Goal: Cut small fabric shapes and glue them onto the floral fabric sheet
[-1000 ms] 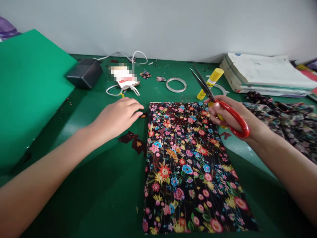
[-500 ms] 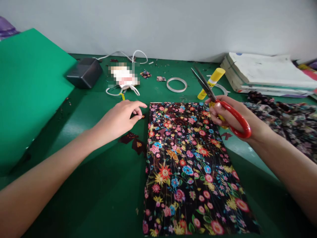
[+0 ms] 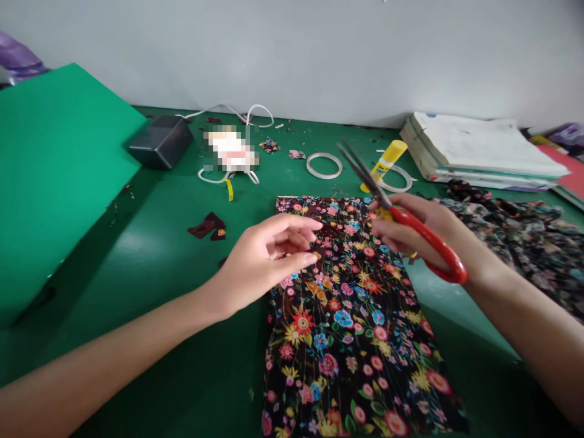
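Left hand (image 3: 274,252): pinching a small dark scrap (image 3: 317,255) at the thumb tip, forefinger apart.
Right hand (image 3: 424,222): closed round the red-handled scissors (image 3: 401,219) (I see the blades slightly parted).
Floral sheet (image 3: 347,334): flat on the green table (image 3: 191,365), partly beneath my hands.
Glue stick (image 3: 391,157): beyond the scissors.

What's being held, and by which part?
Right hand: scissors, by the red handles, and something yellow, mostly hidden. Left hand: perhaps a scrap, hold unclear.

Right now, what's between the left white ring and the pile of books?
In the head view, a yellow glue stick and another white ring are between the left ring and the pile of books. Scissors in the right hand show in front.
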`<state>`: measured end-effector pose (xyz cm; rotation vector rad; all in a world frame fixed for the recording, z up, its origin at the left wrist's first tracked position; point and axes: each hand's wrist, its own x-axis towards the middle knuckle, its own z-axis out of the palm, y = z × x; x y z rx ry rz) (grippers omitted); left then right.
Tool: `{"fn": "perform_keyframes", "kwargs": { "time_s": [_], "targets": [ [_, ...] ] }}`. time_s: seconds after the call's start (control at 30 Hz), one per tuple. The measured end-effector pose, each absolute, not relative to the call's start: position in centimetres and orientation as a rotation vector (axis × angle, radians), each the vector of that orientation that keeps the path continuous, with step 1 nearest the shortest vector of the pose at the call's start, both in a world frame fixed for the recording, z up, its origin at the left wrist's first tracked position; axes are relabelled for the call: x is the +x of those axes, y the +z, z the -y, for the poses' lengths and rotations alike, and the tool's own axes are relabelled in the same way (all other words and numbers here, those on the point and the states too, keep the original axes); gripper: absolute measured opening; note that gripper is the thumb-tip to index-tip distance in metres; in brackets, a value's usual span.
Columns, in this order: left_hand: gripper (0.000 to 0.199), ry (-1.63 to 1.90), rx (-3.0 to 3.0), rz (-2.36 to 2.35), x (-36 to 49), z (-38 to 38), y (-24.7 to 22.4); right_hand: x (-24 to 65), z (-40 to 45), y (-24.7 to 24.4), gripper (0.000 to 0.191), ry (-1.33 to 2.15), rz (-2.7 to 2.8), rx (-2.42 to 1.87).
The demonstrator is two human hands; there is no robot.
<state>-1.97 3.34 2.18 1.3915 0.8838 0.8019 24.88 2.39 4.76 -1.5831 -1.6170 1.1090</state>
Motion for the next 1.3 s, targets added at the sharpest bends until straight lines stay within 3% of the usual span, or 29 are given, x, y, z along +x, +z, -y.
{"fn": "perform_keyframes", "kwargs": {
  "time_s": [0.1, 0.23, 0.43, 0.6, 0.9, 1.3],
  "targets": [
    [0.035, 0.756, 1.29, -0.858, -1.4, -2.1, 2.5, 23.0, -0.7, 5.7, 0.029, 1.294, 1.667, -1.552],
    [0.029, 0.769, 1.16, -0.808, -0.5, -0.9, 2.5, 20.7, 1.1, 5.7, 0.031, 1.535, 1.604, -1.408],
    [0.04, 0.757, 1.056, -0.79, 0.0, -0.3, 2.0, 19.6, 1.8, 4.7, 0.035, 1.448, 1.501, -1.298],
    [0.011, 0.519, 1.172, -0.787, -0.4, -0.3, 1.7, 19.8, 1.5, 5.0, 0.034, 1.497, 1.491, -1.325],
    [0.025, 0.451, 1.523, -0.8, -0.3, 0.0, 1.8, 19.9, 1.8, 5.0, 0.029, 1.573, 1.521, -1.289],
    [0.026, 0.804, 1.076, -0.804, -0.1, 0.5, 1.5, 22.9, 0.9, 6.0, 0.052, 1.12, 1.962, -1.533]
  ]
}}
